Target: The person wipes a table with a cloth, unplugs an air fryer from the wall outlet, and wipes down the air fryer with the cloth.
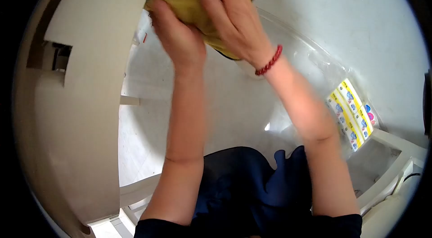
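So, yellow cloth point(186, 2) with dark edging, up at the top of the view, right by the corner of the beige panel point(90, 116), partly out of frame. Can't tell if it's actually touching the panel or just in front of it. Left hand point(177, 35) looks clamped on its lower left side, thumb over the front and fingers tucked behind. Right hand point(238, 24) lies across the other side, digits spread and pointing up; the tips run off the top, so no clue whether it's gripping or just pressing. What could go wrong, I reckon: that loose edge could snag on the panel corner if the cloth drags past it, or the cloth could slip or bunch if the right hand isn't really holding on. Pose-wise, both forearms reach up and inward, left one nearly straight, right one slanting in with a red bracelet point(270, 61) at the wrist. Farther out, some yellow-and-white packs point(351, 114) sit near a white frame point(398, 150), well apart from both hands.
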